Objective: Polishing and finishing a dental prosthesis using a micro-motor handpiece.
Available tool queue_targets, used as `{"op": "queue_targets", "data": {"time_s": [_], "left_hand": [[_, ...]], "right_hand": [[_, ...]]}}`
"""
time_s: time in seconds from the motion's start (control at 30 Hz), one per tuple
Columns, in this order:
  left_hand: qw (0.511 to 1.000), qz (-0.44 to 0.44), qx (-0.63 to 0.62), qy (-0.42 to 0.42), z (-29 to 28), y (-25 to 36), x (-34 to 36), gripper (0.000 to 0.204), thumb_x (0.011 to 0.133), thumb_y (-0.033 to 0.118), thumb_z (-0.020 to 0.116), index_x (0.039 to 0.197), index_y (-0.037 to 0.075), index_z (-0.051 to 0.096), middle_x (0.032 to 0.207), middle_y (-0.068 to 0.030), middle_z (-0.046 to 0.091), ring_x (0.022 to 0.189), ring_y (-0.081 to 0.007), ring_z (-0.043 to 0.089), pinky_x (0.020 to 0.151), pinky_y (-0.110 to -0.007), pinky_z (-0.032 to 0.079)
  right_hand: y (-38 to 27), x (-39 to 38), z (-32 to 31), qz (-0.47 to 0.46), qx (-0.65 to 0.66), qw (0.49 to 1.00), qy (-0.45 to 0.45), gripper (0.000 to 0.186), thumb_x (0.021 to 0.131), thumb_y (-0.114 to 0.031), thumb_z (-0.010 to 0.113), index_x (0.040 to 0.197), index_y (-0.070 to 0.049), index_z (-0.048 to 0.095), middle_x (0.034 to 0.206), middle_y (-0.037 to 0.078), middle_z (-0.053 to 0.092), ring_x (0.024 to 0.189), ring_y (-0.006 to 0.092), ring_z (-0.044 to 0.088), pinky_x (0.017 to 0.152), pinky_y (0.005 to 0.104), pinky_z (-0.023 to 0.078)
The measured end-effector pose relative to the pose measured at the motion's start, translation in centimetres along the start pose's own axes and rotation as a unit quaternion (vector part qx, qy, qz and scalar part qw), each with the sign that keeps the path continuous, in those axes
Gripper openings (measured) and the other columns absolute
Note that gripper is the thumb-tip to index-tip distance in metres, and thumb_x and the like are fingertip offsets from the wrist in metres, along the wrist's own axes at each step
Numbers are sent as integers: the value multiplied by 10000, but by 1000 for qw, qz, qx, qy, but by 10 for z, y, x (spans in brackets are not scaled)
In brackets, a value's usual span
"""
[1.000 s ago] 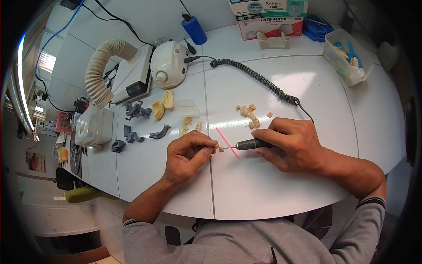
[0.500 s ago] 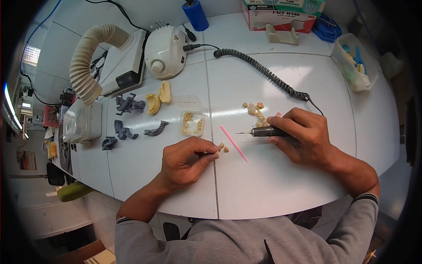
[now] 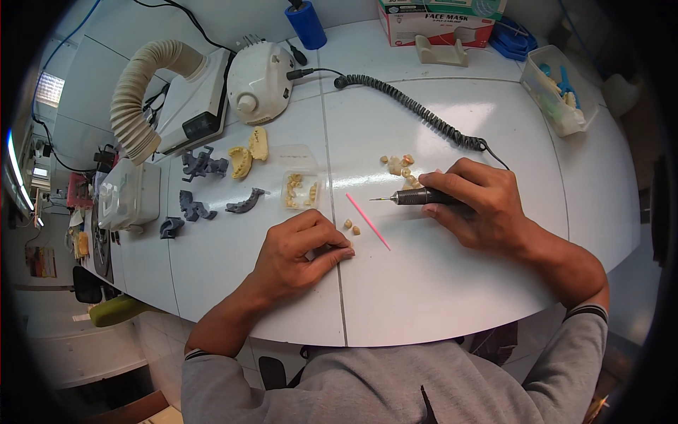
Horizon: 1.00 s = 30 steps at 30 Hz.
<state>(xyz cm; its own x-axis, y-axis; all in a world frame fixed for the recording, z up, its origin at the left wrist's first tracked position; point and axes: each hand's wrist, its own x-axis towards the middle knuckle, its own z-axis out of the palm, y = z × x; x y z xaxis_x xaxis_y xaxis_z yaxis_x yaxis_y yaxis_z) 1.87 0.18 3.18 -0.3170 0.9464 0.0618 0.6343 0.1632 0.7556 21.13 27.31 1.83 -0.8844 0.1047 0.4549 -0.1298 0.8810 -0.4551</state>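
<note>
My right hand (image 3: 484, 201) grips a dark rotary handpiece (image 3: 427, 197), whose thin bur (image 3: 383, 199) points left. Near the front of the table, my left hand (image 3: 300, 251) is pinched, thumb against fingers; what it holds, if anything, is too hidden to make out. Just beyond its fingertips lie two small tooth-coloured crowns (image 3: 356, 230). A thin pink stick (image 3: 368, 222) rests between the hands, below the bur. Past the handpiece is a loose cluster of tooth-coloured pieces (image 3: 406, 171), partly hidden by my right hand.
A small clear box (image 3: 302, 206) of tooth-like pieces stands beyond my left hand. Grey dental models (image 3: 205, 164) and yellowish casts (image 3: 241, 162) lie at left. Farther back are a white control unit (image 3: 260, 83) with a coiled cord (image 3: 413, 106), a ribbed hose (image 3: 138, 92) and a plastic bin (image 3: 561, 95).
The whole view has shifted slightly. My left hand has drawn a little toward me, leaving more space between its fingertips and the two crowns. My right hand keeps hold of the handpiece.
</note>
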Motion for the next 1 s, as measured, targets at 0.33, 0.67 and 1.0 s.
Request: {"op": "queue_targets", "data": {"time_s": [0.33,0.67,1.0], "left_hand": [[998,41,36,34,-4,-3,-3,149,856,66,899,983,50,825,927,-67,748,765,-150,718,628,-283,560],[974,54,136,172,-30,-18,5,127,858,15,847,974,45,806,931,-68,750,702,-135,660,572,-277,477],[962,-50,192,187,-43,-13,20,93,904,82,826,976,24,810,893,-47,705,692,-133,619,625,-293,482]], "right_hand": [[-5,2,-2,-19,-21,1000,4,390,848,-227,922,1195,-101,795,849,75,713,648,186,673,540,340,529],[-5,4,-1,-15,-11,1000,-1,374,865,-233,913,1196,-104,797,851,69,724,652,188,689,544,342,537],[-7,5,1,-14,-1,1000,4,347,864,-230,913,1173,-115,802,860,72,730,656,200,700,546,353,539]]}}
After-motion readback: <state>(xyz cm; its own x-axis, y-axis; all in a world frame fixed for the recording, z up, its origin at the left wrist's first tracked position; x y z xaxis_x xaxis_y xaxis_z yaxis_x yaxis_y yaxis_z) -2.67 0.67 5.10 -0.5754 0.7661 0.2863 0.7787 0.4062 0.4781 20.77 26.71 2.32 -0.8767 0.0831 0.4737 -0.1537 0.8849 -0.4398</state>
